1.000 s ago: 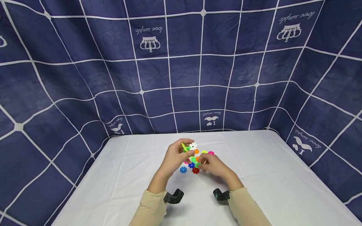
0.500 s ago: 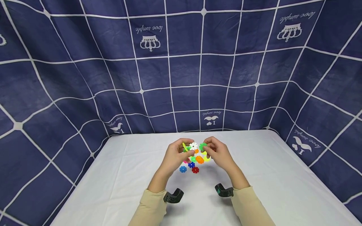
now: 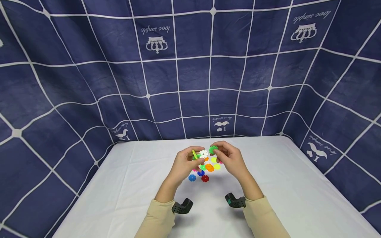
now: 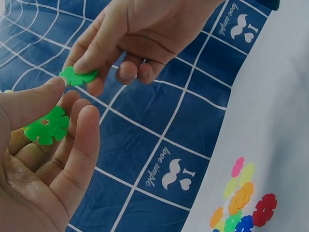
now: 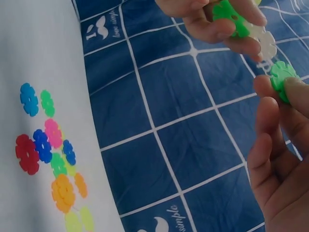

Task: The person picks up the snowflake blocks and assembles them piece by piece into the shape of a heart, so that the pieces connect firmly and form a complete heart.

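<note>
My left hand (image 3: 182, 165) holds up a small chain of notched plastic snowflake discs. It joins a white disc (image 3: 203, 154), a green disc (image 4: 47, 127) and a yellow disc (image 3: 194, 154) seen edge-on. Facing it, my right hand (image 3: 230, 158) pinches a single green snowflake disc (image 3: 212, 149) between thumb and fingers. In the right wrist view this loose green disc (image 5: 280, 77) is right by the edge of the white disc (image 5: 266, 42). Fingers of the left hand partly cover its chain.
Loose snowflake discs lie below the hands on the white-covered table (image 3: 143, 185). Among them are a red disc (image 3: 205, 178), a light blue disc (image 3: 192, 178), a dark blue disc (image 3: 200, 173) and stacked orange discs (image 3: 209, 167). A blue checked curtain (image 3: 193, 76) stands behind.
My right hand has picked a green disc from the pile and lifted it up beside the white disc, then slightly higher. The left hand has stayed nearly still.
</note>
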`<state>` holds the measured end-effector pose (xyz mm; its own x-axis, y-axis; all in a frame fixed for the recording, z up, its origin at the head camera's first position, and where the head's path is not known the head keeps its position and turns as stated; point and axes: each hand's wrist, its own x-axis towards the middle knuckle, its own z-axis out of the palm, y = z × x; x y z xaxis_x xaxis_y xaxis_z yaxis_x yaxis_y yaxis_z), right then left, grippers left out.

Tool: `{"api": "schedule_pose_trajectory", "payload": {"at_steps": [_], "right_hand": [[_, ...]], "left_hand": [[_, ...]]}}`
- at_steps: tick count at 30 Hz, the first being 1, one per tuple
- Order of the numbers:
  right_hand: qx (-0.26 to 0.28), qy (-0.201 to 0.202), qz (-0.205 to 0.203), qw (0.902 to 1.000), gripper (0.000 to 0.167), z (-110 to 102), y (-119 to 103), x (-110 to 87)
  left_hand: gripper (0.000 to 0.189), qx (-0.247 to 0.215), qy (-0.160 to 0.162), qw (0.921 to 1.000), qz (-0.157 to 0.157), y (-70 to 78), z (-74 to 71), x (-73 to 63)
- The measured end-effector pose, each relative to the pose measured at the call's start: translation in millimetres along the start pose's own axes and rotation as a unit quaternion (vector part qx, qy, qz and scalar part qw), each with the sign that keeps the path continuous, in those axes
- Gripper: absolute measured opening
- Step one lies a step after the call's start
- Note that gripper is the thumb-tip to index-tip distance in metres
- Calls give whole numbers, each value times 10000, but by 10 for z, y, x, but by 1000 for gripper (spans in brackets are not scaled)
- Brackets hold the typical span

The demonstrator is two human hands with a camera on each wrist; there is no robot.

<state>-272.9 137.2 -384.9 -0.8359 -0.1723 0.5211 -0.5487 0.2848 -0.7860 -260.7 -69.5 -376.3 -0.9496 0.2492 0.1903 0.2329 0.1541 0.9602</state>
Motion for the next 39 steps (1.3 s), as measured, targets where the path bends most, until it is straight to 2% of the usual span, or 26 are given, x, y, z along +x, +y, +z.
{"api": "schedule_pose_trajectory", "payload": {"at_steps": [9, 16, 25, 39], "right_hand": [[188, 29, 43, 9998, 18, 34, -69, -38], [424, 199, -94, 9989, 19, 109, -63, -56], [572, 375, 77, 9976, 19, 175, -104, -57], [631, 898, -752, 9911, 17, 297, -163, -58]], "left_hand": [[35, -425, -169, 9990, -22, 12, 4, -8], [32, -730, -167, 9972, -85, 35, -6, -21], [32, -1184, -114, 9927, -212, 40, -19, -18], [32, -1368, 56, 9903, -252, 73, -49, -9]]}}
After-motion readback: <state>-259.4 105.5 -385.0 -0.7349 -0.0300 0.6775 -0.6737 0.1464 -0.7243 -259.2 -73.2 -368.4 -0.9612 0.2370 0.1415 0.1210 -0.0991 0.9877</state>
